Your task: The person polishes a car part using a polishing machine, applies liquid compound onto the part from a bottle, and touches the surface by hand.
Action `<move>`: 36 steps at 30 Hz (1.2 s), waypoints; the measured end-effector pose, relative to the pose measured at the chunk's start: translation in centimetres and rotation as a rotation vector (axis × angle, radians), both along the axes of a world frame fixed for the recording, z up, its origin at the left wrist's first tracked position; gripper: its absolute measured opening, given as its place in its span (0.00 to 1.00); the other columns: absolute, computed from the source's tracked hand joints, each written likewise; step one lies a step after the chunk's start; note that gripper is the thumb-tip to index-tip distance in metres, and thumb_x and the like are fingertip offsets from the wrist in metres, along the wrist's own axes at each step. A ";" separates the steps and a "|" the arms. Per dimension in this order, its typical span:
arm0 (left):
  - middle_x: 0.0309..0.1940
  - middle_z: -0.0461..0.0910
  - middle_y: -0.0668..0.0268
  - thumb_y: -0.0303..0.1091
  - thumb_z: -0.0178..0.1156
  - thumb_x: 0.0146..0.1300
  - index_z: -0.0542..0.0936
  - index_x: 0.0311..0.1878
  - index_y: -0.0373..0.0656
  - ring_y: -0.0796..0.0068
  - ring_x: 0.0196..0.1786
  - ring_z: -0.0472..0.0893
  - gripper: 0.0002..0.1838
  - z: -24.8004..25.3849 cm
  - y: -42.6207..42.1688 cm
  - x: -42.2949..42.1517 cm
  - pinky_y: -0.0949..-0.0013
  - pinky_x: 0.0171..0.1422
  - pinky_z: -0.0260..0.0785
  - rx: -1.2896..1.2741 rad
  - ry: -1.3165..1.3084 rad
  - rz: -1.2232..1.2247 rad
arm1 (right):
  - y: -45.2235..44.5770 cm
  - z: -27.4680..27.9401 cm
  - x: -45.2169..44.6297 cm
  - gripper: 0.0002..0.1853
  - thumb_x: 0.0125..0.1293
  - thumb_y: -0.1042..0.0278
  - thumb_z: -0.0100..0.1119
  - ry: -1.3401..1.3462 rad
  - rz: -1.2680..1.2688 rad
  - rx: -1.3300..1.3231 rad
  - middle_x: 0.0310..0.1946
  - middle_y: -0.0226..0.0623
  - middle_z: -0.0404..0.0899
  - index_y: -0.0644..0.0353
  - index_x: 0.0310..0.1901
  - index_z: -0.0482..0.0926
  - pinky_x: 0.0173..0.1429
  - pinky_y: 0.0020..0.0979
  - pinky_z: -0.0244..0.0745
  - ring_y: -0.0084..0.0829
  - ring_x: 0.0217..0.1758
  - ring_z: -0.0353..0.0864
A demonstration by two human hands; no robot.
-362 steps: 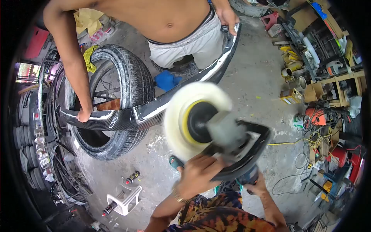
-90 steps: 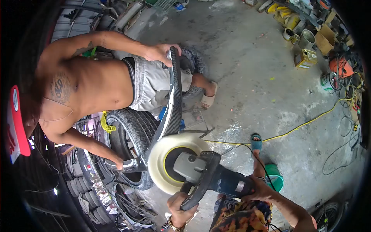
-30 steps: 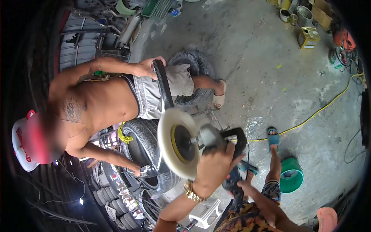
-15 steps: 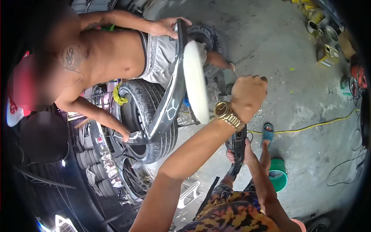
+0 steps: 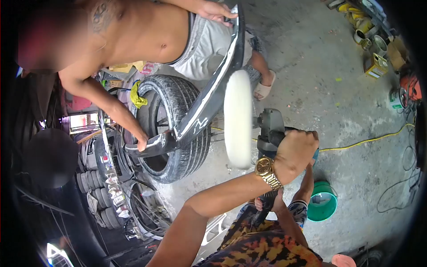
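Observation:
My left hand [image 5: 296, 153], with a gold wristwatch [image 5: 264, 166] on the wrist, is closed around the front side handle of a dark power polisher [image 5: 271, 122]. My right hand [image 5: 276, 202] wraps the rear grip of the same tool, lower down near my body. A thick white polishing pad [image 5: 238, 120] sits on edge at the tool's head. Just left of the pad is a black, carbon-patterned curved panel [image 5: 198, 126] with white edging. A co-worker's two hands hold it, one at each end. A small gap seems to separate pad and panel.
A tyre on a wheel [image 5: 189, 98] stands behind the panel. A yellow cord [image 5: 356, 144] crosses the concrete floor. A green bucket [image 5: 331, 207] is by my feet. Cans and a yellow tin [image 5: 376, 66] line the right side.
The polisher and both my hands have moved down and nearer my body, with the pad lower in view. The co-worker's panel has shifted slightly right, and its tool-side gap looks wider.

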State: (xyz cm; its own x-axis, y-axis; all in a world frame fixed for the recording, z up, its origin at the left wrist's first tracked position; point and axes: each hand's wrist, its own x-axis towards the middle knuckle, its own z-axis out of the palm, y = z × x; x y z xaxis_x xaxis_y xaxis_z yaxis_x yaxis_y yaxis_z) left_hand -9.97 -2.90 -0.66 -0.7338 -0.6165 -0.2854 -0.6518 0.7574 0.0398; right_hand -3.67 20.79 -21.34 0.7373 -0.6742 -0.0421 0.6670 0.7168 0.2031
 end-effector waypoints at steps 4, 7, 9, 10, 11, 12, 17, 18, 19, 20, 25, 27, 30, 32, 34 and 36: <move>0.22 0.82 0.66 0.31 0.60 0.54 0.78 0.35 0.41 0.71 0.28 0.84 0.07 1.0 3.5 3.6 0.73 0.30 0.75 -0.064 0.015 -0.043 | 2.3 0.5 3.3 0.59 0.35 0.06 0.42 -0.022 -0.037 -0.025 0.27 0.38 0.72 0.68 0.42 0.73 0.35 0.32 0.68 0.31 0.31 0.72; 0.20 0.80 0.67 0.40 0.60 0.59 0.76 0.37 0.41 0.73 0.26 0.83 0.12 2.5 5.8 7.3 0.74 0.28 0.73 -0.074 0.013 -0.028 | 4.1 1.5 5.5 0.55 0.43 0.09 0.43 0.053 -0.061 -0.032 0.28 0.39 0.74 0.65 0.46 0.73 0.33 0.30 0.69 0.31 0.29 0.73; 0.19 0.79 0.67 0.51 0.59 0.62 0.74 0.40 0.43 0.72 0.24 0.83 0.19 3.9 7.3 9.9 0.72 0.26 0.72 -0.110 -0.035 -0.013 | 5.3 1.9 6.7 0.49 0.50 0.15 0.46 0.167 -0.086 -0.081 0.29 0.39 0.75 0.64 0.47 0.73 0.31 0.30 0.70 0.30 0.27 0.75; 0.21 0.78 0.67 0.52 0.59 0.61 0.74 0.40 0.43 0.70 0.25 0.82 0.20 4.8 8.0 11.3 0.71 0.26 0.71 -0.065 -0.068 0.031 | 5.9 2.2 7.2 0.46 0.53 0.19 0.48 0.202 -0.101 -0.096 0.29 0.39 0.76 0.64 0.47 0.73 0.31 0.29 0.71 0.30 0.27 0.75; 0.24 0.77 0.65 0.51 0.59 0.61 0.75 0.42 0.43 0.69 0.27 0.82 0.19 5.4 8.6 13.1 0.71 0.28 0.72 -0.022 -0.010 0.050 | 6.4 2.5 7.7 0.43 0.56 0.23 0.51 0.237 -0.115 -0.110 0.29 0.39 0.77 0.64 0.48 0.73 0.30 0.29 0.72 0.30 0.26 0.76; 0.26 0.77 0.64 0.49 0.60 0.61 0.76 0.44 0.44 0.68 0.29 0.82 0.18 6.2 9.4 14.7 0.68 0.30 0.73 0.003 -0.011 0.104 | 6.5 2.7 7.7 0.40 0.56 0.27 0.54 0.265 -0.091 -0.115 0.30 0.39 0.77 0.65 0.47 0.73 0.30 0.29 0.73 0.29 0.27 0.77; 0.26 0.79 0.63 0.40 0.70 0.50 0.78 0.42 0.43 0.61 0.27 0.81 0.18 10.4 11.3 20.6 0.62 0.32 0.73 -0.003 0.149 0.291 | 8.2 1.9 7.4 0.34 0.57 0.48 0.66 0.572 0.040 -0.185 0.43 0.41 0.78 0.69 0.54 0.70 0.48 0.31 0.74 0.31 0.43 0.78; 0.26 0.79 0.63 0.39 0.71 0.48 0.79 0.41 0.44 0.60 0.27 0.81 0.18 10.9 11.5 21.1 0.61 0.32 0.73 -0.003 0.169 0.334 | 7.5 2.7 6.3 0.35 0.57 0.51 0.67 0.661 0.074 -0.174 0.46 0.40 0.77 0.69 0.57 0.68 0.53 0.32 0.71 0.31 0.47 0.76; 0.26 0.79 0.63 0.39 0.71 0.48 0.79 0.41 0.44 0.60 0.27 0.81 0.18 11.2 11.6 21.5 0.61 0.32 0.73 -0.002 0.189 0.335 | 6.9 3.5 5.2 0.36 0.56 0.54 0.68 0.747 0.112 -0.160 0.49 0.39 0.76 0.70 0.60 0.66 0.59 0.32 0.68 0.32 0.52 0.74; 0.25 0.80 0.62 0.37 0.72 0.46 0.79 0.40 0.44 0.59 0.27 0.81 0.18 11.4 11.4 21.7 0.60 0.33 0.73 -0.014 0.225 0.367 | 6.1 4.4 4.0 0.38 0.56 0.57 0.69 0.829 0.154 -0.145 0.52 0.38 0.75 0.71 0.62 0.64 0.64 0.32 0.64 0.32 0.56 0.72; 0.23 0.79 0.63 0.30 0.70 0.41 0.79 0.35 0.44 0.57 0.26 0.80 0.15 11.0 8.9 19.5 0.59 0.33 0.72 -0.026 0.477 0.430 | 0.3 9.2 -5.2 0.47 0.52 0.64 0.72 1.200 0.250 -0.255 0.54 0.43 0.74 0.68 0.70 0.56 0.59 0.32 0.70 0.31 0.54 0.74; 0.22 0.77 0.61 0.29 0.69 0.40 0.78 0.34 0.43 0.57 0.26 0.79 0.14 10.3 6.5 17.3 0.59 0.32 0.71 -0.037 0.645 0.411 | -2.8 12.6 -9.4 0.48 0.50 0.64 0.73 1.527 0.211 -0.358 0.54 0.44 0.75 0.68 0.70 0.57 0.59 0.32 0.70 0.32 0.54 0.76; 0.22 0.76 0.59 0.28 0.69 0.41 0.76 0.30 0.41 0.56 0.27 0.78 0.12 8.4 2.8 15.4 0.59 0.31 0.68 0.041 0.854 0.424 | -7.4 15.1 -14.8 0.44 0.43 0.64 0.76 1.404 0.283 -0.010 0.50 0.44 0.79 0.69 0.62 0.67 0.61 0.34 0.71 0.37 0.54 0.78; 0.22 0.75 0.58 0.28 0.68 0.41 0.75 0.26 0.40 0.56 0.27 0.77 0.11 7.8 2.8 15.6 0.61 0.30 0.67 0.120 0.913 0.511 | -8.6 15.8 -15.7 0.41 0.43 0.64 0.76 1.530 0.216 -0.171 0.49 0.43 0.79 0.68 0.60 0.68 0.62 0.34 0.70 0.37 0.54 0.78; 0.19 0.73 0.60 0.27 0.68 0.40 0.74 0.23 0.40 0.57 0.24 0.76 0.10 7.9 4.8 17.3 0.63 0.28 0.66 0.066 0.914 0.550 | -9.6 17.5 -15.8 0.46 0.44 0.63 0.77 1.633 0.210 -0.424 0.56 0.48 0.75 0.70 0.64 0.63 0.64 0.35 0.68 0.37 0.60 0.74; 0.17 0.72 0.61 0.26 0.68 0.38 0.73 0.22 0.41 0.59 0.20 0.75 0.11 8.8 8.1 19.8 0.65 0.26 0.66 -0.006 0.904 0.578 | -7.8 13.7 -15.2 0.56 0.43 0.59 0.80 1.656 0.280 -0.760 0.67 0.52 0.64 0.67 0.71 0.56 0.67 0.35 0.66 0.38 0.69 0.65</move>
State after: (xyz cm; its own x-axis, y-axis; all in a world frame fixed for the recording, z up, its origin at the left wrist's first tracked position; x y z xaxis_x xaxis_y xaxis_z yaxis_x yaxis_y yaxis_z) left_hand 9.88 5.19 8.13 -0.2677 -0.9377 0.2215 -0.6424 0.3450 0.6843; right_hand -18.83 13.01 -7.63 0.3429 -0.7718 -0.5355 -0.3183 0.4409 -0.8392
